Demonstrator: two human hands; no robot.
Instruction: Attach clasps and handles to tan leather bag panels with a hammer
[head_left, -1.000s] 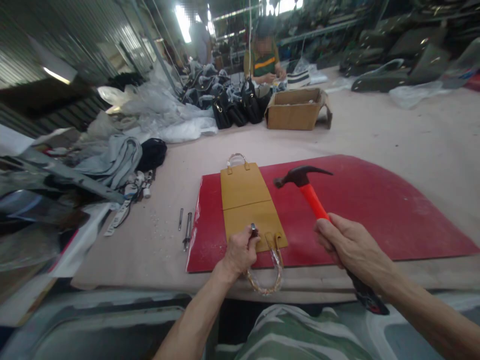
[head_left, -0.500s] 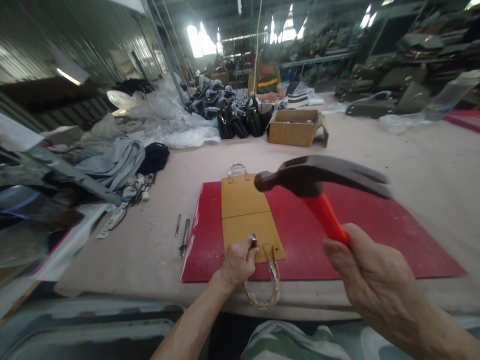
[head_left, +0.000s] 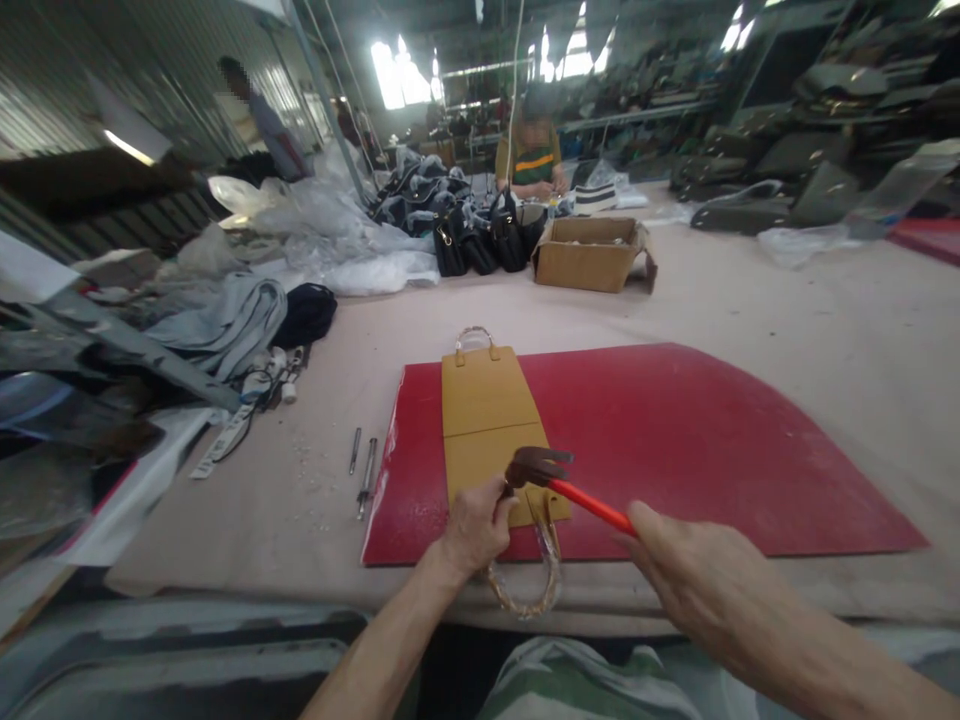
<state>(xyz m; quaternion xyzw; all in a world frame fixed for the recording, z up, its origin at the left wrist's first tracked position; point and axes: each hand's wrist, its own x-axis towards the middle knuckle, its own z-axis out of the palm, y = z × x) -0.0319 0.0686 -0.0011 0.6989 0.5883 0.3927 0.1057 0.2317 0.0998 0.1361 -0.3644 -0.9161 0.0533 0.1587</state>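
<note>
My right hand [head_left: 679,555] is wrapped round the orange-red handle of a claw hammer [head_left: 592,503]. The hammer's dark head is down at the top of a metal punch, which my left hand [head_left: 476,525] grips upright; the punch is almost wholly hidden by the fingers and the head. Under my left hand lies a flat mustard-yellow bag panel [head_left: 487,400] with a crease across its middle. Plastic-wrapped handles are fixed at both ends, the far handle [head_left: 476,332] standing off the panel and the near handle [head_left: 551,590] hanging towards me.
The panel rests on a red board [head_left: 637,430]. Left of it lie a thin metal rod [head_left: 355,450] and a longer metal punch tool [head_left: 367,480]. Farther back are a cardboard box [head_left: 585,262], black bags [head_left: 480,245] and plastic wrapping [head_left: 322,235]. A co-worker [head_left: 532,160] sits across the table.
My right hand has swung the hammer down and left, from raised above the board to the top of the punch. My left hand stays in place. Another person has appeared at the back left.
</note>
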